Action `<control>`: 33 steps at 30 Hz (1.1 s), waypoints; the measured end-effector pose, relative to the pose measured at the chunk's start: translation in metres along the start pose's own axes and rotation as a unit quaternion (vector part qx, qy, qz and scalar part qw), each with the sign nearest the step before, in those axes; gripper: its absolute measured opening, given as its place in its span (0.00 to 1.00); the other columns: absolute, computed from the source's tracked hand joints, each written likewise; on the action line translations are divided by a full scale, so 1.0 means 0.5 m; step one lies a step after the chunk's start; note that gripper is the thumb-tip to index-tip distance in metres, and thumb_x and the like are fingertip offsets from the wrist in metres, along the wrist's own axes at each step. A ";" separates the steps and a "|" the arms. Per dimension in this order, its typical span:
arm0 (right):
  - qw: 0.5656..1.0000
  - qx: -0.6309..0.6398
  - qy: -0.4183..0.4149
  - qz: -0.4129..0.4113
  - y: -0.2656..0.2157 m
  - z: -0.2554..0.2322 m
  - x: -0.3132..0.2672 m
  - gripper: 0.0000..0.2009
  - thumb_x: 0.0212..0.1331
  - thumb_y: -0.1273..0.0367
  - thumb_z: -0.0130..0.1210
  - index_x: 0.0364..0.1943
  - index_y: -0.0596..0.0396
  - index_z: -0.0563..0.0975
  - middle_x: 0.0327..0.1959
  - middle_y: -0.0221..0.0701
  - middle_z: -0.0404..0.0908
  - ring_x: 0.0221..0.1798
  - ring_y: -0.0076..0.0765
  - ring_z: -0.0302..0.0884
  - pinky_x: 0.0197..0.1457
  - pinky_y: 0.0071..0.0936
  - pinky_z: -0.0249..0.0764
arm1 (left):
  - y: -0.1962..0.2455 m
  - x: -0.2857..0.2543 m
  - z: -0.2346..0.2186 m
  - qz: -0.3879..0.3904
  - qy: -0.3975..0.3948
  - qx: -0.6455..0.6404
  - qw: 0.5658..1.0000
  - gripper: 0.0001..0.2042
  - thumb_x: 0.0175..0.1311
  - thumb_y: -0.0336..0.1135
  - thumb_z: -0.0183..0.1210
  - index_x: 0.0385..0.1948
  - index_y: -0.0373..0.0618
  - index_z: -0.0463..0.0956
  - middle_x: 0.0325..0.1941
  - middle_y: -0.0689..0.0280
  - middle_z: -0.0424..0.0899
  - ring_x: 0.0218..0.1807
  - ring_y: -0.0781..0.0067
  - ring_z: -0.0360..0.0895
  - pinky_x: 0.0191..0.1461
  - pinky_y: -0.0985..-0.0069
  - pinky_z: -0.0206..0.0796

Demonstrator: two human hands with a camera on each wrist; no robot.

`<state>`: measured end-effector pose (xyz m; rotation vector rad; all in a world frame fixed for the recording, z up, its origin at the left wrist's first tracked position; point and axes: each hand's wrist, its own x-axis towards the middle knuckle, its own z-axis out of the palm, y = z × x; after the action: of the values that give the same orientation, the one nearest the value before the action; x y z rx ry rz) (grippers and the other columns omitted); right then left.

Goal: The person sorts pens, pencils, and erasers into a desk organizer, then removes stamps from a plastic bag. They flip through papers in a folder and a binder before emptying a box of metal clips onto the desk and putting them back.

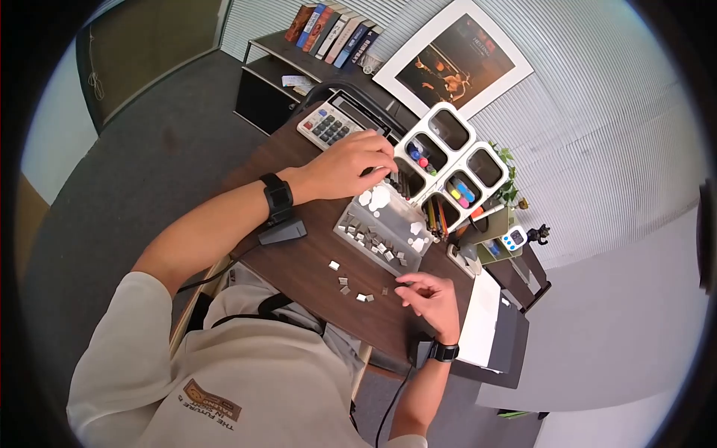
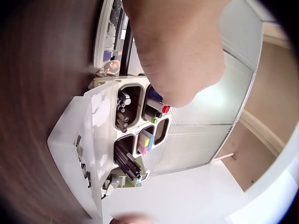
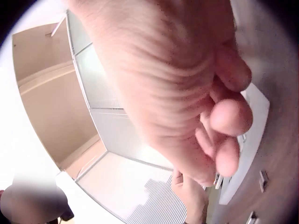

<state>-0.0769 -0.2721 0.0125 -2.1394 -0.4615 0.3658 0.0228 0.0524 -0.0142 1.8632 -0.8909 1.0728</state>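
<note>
My left hand (image 1: 351, 166) is raised at the near side of the white desk organizer (image 1: 457, 119), its fingers bent down by a pen slot. In the left wrist view its palm side overlaps the organizer, and the fingertips are hidden; I cannot tell whether they hold anything. Below it stands a translucent plastic box (image 2: 70, 130) with white cloud shapes and several small silvery blocks (image 1: 373, 243) inside. Beside the box's right end, my right hand (image 1: 432, 297) hovers over the table, fingers loosely curled and nothing visible in them. Several loose blocks (image 1: 344, 290) lie nearby.
Behind my left hand a calculator (image 1: 328, 125) lies on the brown table (image 1: 287, 261). The organizer holds markers (image 2: 156, 107), highlighters (image 2: 145, 140) and pencils (image 1: 437, 213). A small dark box (image 1: 282, 232) sits at the near edge. White paper (image 1: 482, 317) lies at the right.
</note>
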 end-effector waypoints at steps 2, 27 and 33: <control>1.000 -0.011 -0.011 0.006 0.002 0.003 -0.009 0.10 0.60 0.70 0.72 0.46 0.53 0.89 0.19 0.24 0.84 0.17 0.10 0.67 0.20 0.17 0.59 | -0.001 -0.002 0.002 -0.005 -0.003 0.006 1.000 0.04 0.63 0.24 0.65 0.38 0.41 0.85 0.43 0.64 0.82 0.48 0.60 0.77 0.54 0.65 0.71; 0.982 0.094 0.162 -0.024 0.020 0.032 0.010 0.04 0.68 0.73 0.65 0.40 0.60 0.85 0.21 0.16 0.76 0.24 0.09 0.67 0.27 0.14 0.59 | -0.002 -0.014 0.012 -0.024 -0.012 -0.009 1.000 0.04 0.64 0.23 0.65 0.39 0.39 0.85 0.43 0.62 0.82 0.48 0.59 0.78 0.52 0.65 0.72; 0.973 0.052 0.223 -0.033 0.034 0.028 0.019 0.08 0.70 0.70 0.63 0.45 0.61 0.86 0.21 0.16 0.74 0.25 0.09 0.65 0.29 0.14 0.59 | -0.001 -0.012 0.011 -0.018 -0.008 -0.007 1.000 0.04 0.64 0.23 0.65 0.39 0.39 0.85 0.43 0.62 0.82 0.48 0.59 0.78 0.52 0.65 0.72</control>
<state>-0.0711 -0.2666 -0.0102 -2.0196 -0.2453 -0.1296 0.0228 0.0489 -0.0216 1.8722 -0.8689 1.0293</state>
